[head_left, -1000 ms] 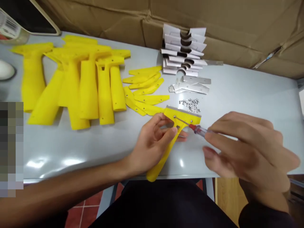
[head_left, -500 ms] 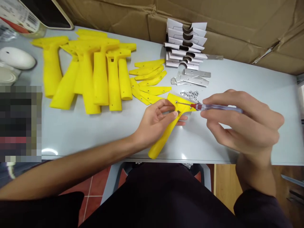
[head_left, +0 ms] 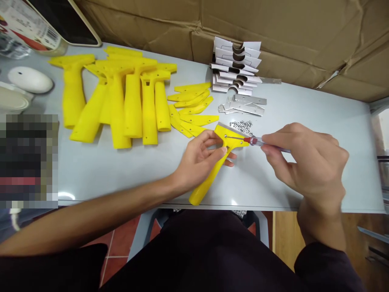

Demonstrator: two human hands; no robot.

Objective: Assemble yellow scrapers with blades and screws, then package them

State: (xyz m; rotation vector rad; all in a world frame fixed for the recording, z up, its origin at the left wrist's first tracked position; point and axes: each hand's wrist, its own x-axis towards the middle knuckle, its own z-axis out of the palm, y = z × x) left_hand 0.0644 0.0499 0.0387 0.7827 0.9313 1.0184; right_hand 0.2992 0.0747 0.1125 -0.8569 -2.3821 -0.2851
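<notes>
My left hand is closed around the neck of a yellow plastic scraper, whose handle slants down toward the table's front edge. A metal blade edge shows along the top of its head. In my right hand is a screwdriver with a clear handle and a red collar. Its thin shaft points left, and the tip meets a screw on the left part of the scraper head. A second screw sits farther right on the head. Just behind the head lies a pile of small screws and nuts.
Several yellow scraper handles lie at the left, with flat yellow pieces beside them. Metal blades and folded white card sleeves stand near the cardboard at the back. A white computer mouse is far left.
The view has shifted slightly. My right hand has turned around the screwdriver, hiding more of its handle, while the tip stays at the left screw. My left hand keeps its hold on the scraper.
</notes>
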